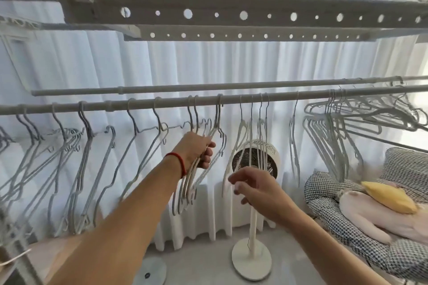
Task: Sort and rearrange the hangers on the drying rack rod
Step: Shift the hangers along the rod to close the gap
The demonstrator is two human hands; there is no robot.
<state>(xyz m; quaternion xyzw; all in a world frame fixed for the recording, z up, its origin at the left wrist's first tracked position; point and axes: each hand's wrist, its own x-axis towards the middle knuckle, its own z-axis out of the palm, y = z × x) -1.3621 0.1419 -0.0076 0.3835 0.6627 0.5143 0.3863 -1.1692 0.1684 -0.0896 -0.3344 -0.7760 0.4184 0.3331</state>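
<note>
A long pale rod (pixel 143 104) crosses the view with many white wire hangers on it. My left hand (pixel 196 150), a red band at its wrist, is closed around a bunch of white hangers (pixel 192 183) that hang from the rod near its middle. My right hand (pixel 257 186) hovers lower and to the right with fingers apart, just below a small cluster of thin hangers (pixel 254 143), holding nothing. Grey hangers (pixel 76 157) hang spread out along the left. A dense tangle of white hangers (pixel 347 127) crowds the right end.
A second rod (pixel 162 89) runs behind the first. Two perforated rack bars (pixel 231 15) hang overhead. A white standing fan (pixel 253 215) stands behind the hangers before white curtains. A checked chair (pixel 347 233) with a yellow cushion and pink plush sits at the right.
</note>
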